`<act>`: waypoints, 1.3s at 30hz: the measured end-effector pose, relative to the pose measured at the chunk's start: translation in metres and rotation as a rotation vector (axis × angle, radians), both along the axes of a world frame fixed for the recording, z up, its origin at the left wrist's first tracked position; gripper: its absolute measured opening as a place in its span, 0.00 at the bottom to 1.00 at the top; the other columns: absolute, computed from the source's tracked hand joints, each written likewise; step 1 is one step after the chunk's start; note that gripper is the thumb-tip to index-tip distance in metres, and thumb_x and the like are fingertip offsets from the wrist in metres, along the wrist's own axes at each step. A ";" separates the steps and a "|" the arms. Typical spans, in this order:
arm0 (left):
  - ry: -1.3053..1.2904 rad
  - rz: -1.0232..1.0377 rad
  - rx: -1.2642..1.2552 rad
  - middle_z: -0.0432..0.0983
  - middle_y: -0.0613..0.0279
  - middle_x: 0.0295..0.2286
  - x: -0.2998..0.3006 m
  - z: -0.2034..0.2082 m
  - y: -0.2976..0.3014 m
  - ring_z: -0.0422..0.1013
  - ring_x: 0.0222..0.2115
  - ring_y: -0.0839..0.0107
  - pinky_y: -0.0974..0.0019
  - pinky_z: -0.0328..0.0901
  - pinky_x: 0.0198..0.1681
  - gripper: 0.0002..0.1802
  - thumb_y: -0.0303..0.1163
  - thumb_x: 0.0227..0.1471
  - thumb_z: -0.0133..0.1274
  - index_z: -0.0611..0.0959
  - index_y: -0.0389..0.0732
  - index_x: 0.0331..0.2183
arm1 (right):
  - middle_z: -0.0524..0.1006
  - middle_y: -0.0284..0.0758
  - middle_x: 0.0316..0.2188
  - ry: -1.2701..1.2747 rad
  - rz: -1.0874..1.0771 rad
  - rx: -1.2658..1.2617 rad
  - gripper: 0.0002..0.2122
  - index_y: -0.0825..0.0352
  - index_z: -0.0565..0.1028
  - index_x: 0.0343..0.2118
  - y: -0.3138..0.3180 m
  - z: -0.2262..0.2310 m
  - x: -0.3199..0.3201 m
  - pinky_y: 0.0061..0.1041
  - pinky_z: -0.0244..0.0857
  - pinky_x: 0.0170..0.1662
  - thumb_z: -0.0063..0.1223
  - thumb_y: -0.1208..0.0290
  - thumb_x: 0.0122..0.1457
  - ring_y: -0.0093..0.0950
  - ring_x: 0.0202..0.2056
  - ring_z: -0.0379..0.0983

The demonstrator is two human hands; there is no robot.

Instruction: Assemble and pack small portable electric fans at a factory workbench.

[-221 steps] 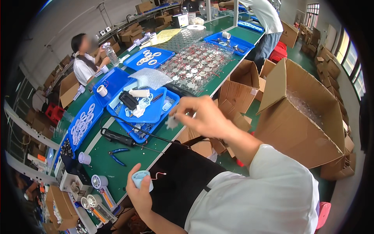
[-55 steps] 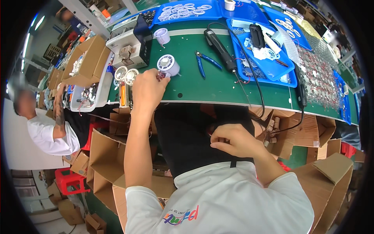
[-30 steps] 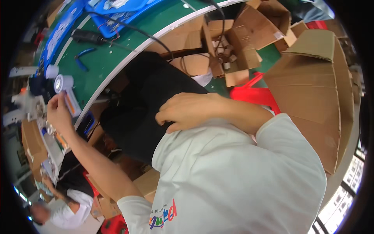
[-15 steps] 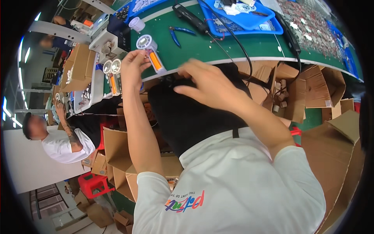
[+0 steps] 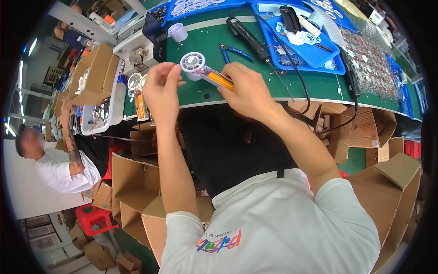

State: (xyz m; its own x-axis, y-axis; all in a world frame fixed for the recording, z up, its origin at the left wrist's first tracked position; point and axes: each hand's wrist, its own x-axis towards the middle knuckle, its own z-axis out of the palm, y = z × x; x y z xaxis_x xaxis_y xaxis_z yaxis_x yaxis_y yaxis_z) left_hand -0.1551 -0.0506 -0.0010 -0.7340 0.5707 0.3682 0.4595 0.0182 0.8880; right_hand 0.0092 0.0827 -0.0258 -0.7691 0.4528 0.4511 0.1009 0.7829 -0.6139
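Above the near edge of the green bench, my right hand (image 5: 248,89) is closed around the handle of a small handheld fan (image 5: 194,64). Its round white-lilac head points left, and an orange battery shows in the open handle. My left hand (image 5: 163,89) is just left of the fan head, thumb and fingers drawn together; whatever they hold, if anything, is too small to make out. Blue-handled cutters (image 5: 235,53) lie behind the fan. Similar fan pieces (image 5: 138,93) with an orange battery rest left of my left hand.
A lilac cup-shaped part (image 5: 177,33) and a black corded electric screwdriver (image 5: 248,35) lie farther back. Blue trays (image 5: 315,55) hold small parts at the right. Cardboard boxes (image 5: 360,132) stand below the bench. A co-worker (image 5: 59,155) sits at the left.
My right hand has come up to the fan and taken its handle. The fan has turned from near upright to a slant. My left hand has let go of it.
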 end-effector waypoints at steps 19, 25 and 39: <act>-0.729 -0.287 0.359 0.74 0.59 0.45 0.107 -0.035 0.013 0.73 0.45 0.70 0.62 0.70 0.50 0.33 0.58 0.72 0.31 0.71 0.39 0.57 | 0.82 0.38 0.27 0.390 0.066 -0.247 0.09 0.70 0.80 0.31 -0.019 0.029 0.026 0.30 0.70 0.30 0.67 0.69 0.56 0.35 0.26 0.78; -1.051 -0.480 0.392 0.60 0.71 0.20 0.112 -0.024 0.008 0.55 0.17 0.81 0.75 0.50 0.18 0.33 0.61 0.71 0.33 0.76 0.39 0.41 | 0.81 0.40 0.24 0.470 0.030 -0.387 0.06 0.71 0.81 0.30 -0.013 0.032 0.035 0.27 0.70 0.28 0.65 0.73 0.57 0.30 0.24 0.80; -1.165 -0.576 0.376 0.62 0.66 0.22 0.105 -0.028 0.000 0.56 0.17 0.77 0.72 0.54 0.19 0.29 0.57 0.72 0.34 0.73 0.41 0.34 | 0.78 0.35 0.23 0.452 -0.029 -0.491 0.10 0.70 0.81 0.28 0.005 0.034 0.051 0.25 0.61 0.27 0.64 0.68 0.60 0.20 0.23 0.70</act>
